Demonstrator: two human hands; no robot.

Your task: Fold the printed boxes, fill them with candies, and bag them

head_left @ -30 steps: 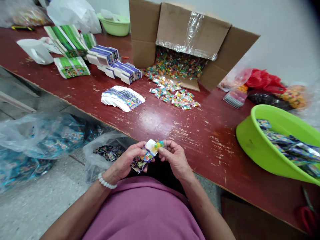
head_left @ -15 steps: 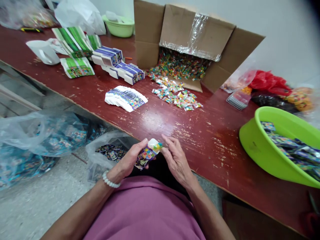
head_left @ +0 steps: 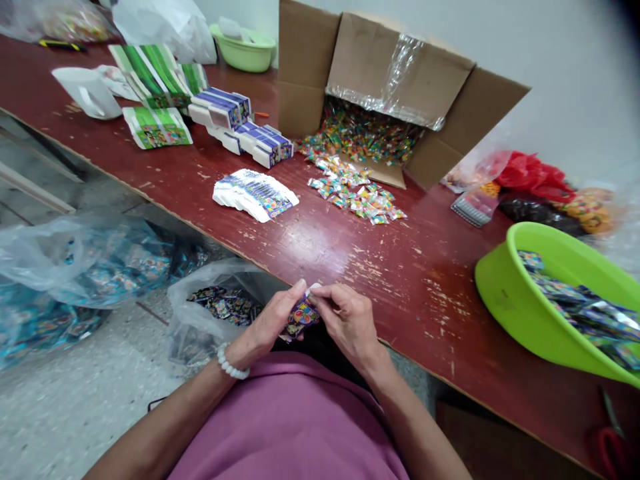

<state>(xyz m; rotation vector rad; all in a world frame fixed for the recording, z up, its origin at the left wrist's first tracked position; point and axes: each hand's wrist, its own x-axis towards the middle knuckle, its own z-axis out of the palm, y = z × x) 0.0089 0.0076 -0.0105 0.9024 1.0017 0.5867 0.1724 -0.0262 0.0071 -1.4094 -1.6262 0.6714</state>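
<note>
Low in front of me, at the table's near edge, my left hand (head_left: 277,319) is closed round a small purple printed card box (head_left: 303,316). Its thumb lies along the side of the box, which has a colourful picture on the front. At the top end, the thumb and fingers of my right hand (head_left: 350,323) pinch the white flap, largely covering it. Whether a candy is inside cannot be seen. Beyond my hands lies a fanned row of flat card boxes (head_left: 256,195) with white ends. Small wrapped candies (head_left: 367,200) are spilled to the right of that row.
An open cardboard carton (head_left: 395,73) full of candies stands at the back. Bundled purple boxes (head_left: 267,143) and green boxes (head_left: 157,127) sit left, near a white mug (head_left: 85,93). A green basin (head_left: 500,293) holds packets at right, with scissors (head_left: 610,433) below. Plastic bags (head_left: 187,300) stand left.
My right hand has closed over the box's white flap, where a yellow-green candy showed before. My left hand keeps its hold, and the view has shifted slightly.
</note>
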